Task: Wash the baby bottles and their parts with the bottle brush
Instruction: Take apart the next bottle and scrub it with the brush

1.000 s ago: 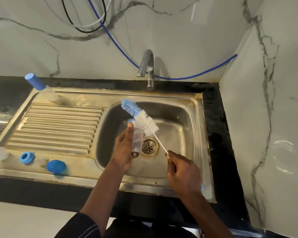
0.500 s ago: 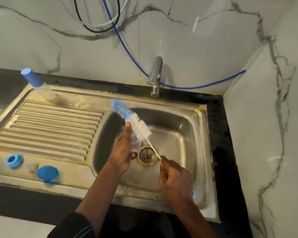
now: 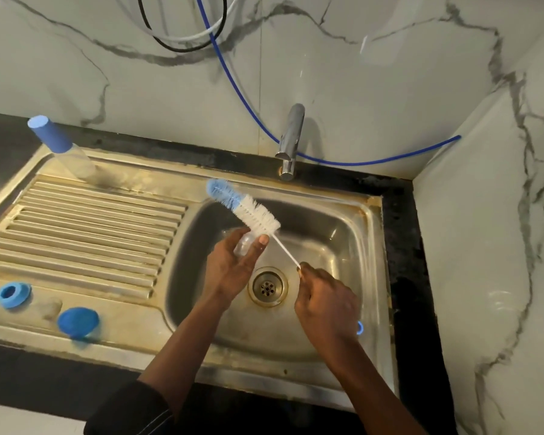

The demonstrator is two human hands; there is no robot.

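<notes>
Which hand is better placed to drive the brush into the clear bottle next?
Right, likely: the right hand pinches the brush handle, bristles close to the clear bottle that the left hand grips.

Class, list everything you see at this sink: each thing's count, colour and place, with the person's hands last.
sink: one, steel, in dark counter
bottle brush: one, blue and white, over the sink
small bottle: one, clear, held over the sink
capped bottle: one, clear with blue cap, drainboard's back left
ring: one, blue, drainboard's front left
loose cap: one, blue, beside the ring
tap: one, chrome, behind the sink
hose: one, blue, along the wall
left hand: one, holds the small bottle
right hand: one, grips the brush handle
</notes>
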